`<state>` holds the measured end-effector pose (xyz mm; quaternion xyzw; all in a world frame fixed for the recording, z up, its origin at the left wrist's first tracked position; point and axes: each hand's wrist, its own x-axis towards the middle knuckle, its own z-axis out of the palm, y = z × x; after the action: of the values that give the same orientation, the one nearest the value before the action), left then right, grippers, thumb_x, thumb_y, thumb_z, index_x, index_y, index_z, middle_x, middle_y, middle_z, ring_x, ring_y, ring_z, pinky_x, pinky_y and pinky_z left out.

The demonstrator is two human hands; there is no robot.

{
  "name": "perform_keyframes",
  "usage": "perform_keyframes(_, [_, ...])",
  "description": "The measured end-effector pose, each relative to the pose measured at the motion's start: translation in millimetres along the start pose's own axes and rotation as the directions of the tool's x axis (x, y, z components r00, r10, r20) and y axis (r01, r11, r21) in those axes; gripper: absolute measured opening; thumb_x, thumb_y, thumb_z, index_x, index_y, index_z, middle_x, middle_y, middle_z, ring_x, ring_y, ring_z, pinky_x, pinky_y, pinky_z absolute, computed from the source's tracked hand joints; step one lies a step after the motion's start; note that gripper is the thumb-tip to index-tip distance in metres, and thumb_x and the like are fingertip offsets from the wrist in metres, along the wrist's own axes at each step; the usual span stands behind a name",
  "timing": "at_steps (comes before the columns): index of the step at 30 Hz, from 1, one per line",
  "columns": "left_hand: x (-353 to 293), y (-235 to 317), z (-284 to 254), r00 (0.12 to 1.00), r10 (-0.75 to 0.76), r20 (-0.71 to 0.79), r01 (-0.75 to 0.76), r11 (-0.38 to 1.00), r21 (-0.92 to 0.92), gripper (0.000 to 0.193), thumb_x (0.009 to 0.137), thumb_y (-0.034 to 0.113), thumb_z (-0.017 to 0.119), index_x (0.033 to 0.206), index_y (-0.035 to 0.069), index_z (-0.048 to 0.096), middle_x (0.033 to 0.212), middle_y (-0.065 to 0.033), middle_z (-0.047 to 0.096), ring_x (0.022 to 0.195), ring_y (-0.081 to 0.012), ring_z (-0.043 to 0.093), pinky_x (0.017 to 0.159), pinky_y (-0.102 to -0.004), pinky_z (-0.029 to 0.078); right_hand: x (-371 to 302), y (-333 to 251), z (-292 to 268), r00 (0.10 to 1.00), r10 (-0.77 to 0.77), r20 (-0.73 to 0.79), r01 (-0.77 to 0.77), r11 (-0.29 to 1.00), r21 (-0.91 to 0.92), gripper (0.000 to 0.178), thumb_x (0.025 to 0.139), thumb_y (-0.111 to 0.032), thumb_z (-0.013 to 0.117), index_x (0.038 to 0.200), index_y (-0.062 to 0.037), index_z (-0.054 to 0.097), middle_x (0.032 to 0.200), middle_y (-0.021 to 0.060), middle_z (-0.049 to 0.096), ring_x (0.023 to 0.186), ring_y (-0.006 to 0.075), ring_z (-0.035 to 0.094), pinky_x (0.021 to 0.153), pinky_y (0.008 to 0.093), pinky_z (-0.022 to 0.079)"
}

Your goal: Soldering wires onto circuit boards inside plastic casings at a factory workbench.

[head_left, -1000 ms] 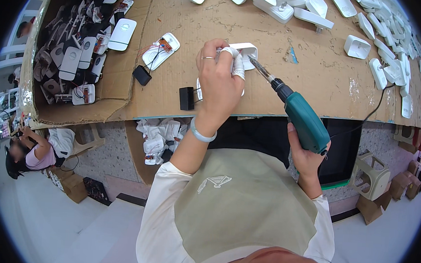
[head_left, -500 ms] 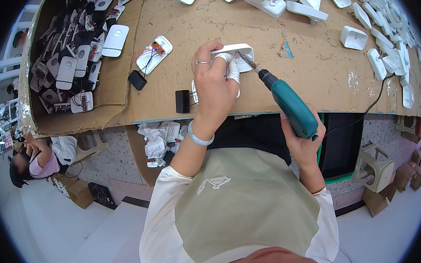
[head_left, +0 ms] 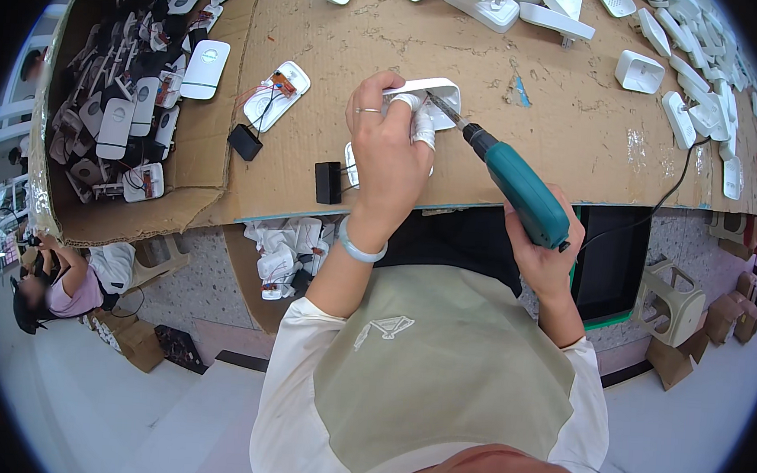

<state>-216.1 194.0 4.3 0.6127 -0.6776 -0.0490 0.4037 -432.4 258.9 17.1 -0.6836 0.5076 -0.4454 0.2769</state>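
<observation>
My left hand [head_left: 391, 146], with white wraps on some fingertips, grips a white plastic housing [head_left: 446, 91] with its hollow side toward me. In my right hand [head_left: 551, 251] is a green corded electric screwdriver [head_left: 527, 192]. Its metal tip reaches inside the housing, near my wrapped fingers; what it touches there is too small to make out. Under my left hand lies another white part [head_left: 351, 164], mostly hidden, with a black block [head_left: 328, 183] wired beside it. Farther left lies an open white cover [head_left: 279, 96] with an orange circuit board and a black block [head_left: 245, 142] on wires.
A cardboard box [head_left: 146, 214] at the left holds many white covers with wired parts. White housings [head_left: 640, 72] are heaped along the far right of the cardboard-topped table [head_left: 338, 52]. The tool's black cord [head_left: 684, 173] runs right. Another person [head_left: 68, 282] sits at far left.
Almost nothing differs. Both hands, the housing and the screwdriver keep their places, while the view has shifted very slightly.
</observation>
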Motion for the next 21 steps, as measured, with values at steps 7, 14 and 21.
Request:
perform_keyframes(7, [0.1, 0.5, -0.2, 1.0, -0.001, 0.0, 0.001, 1.0, 0.012, 0.017, 0.079, -0.004, 0.072, 0.094, -0.009, 0.069, 0.119, -0.0178, 0.059, 0.101, -0.0371, 0.063, 0.085, -0.0435, 0.052, 0.2, -0.1, -2.3, 1.0, 0.001, 0.008, -0.001, 1.0, 0.01, 0.025, 0.075, 0.01, 0.074, 0.097, 0.003, 0.065, 0.088, 0.0153, 0.066, 0.075, 0.0296, 0.065, 0.069, 0.0329, 0.051])
perform_keyframes(14, [0.9, 2.6, -0.7, 1.0, 0.015, -0.001, -0.015, 0.999, 0.034, 0.017, 0.079, -0.004, 0.072, 0.095, -0.009, 0.069, 0.119, -0.0177, 0.059, 0.101, -0.0365, 0.062, 0.085, -0.043, 0.052, 1.0, -1.1, -7.9, 0.999, 0.017, 0.049, -0.016, 1.0, -0.016, 0.024, 0.075, 0.009, 0.073, 0.097, 0.0018, 0.065, 0.086, 0.0145, 0.064, 0.072, 0.0294, 0.063, 0.068, 0.0322, 0.05])
perform_keyframes(21, [1.3, 2.2, 0.7, 1.0, -0.017, 0.003, 0.017, 1.0, 0.007, 0.018, 0.079, -0.005, 0.072, 0.096, -0.009, 0.069, 0.118, -0.0175, 0.059, 0.101, -0.0362, 0.062, 0.086, -0.0423, 0.053, 8.7, -5.0, -9.8, 0.999, 0.011, 0.045, -0.011, 1.0, -0.005, 0.026, 0.075, 0.008, 0.075, 0.099, 0.002, 0.066, 0.091, 0.0149, 0.067, 0.077, 0.0293, 0.066, 0.072, 0.0315, 0.052])
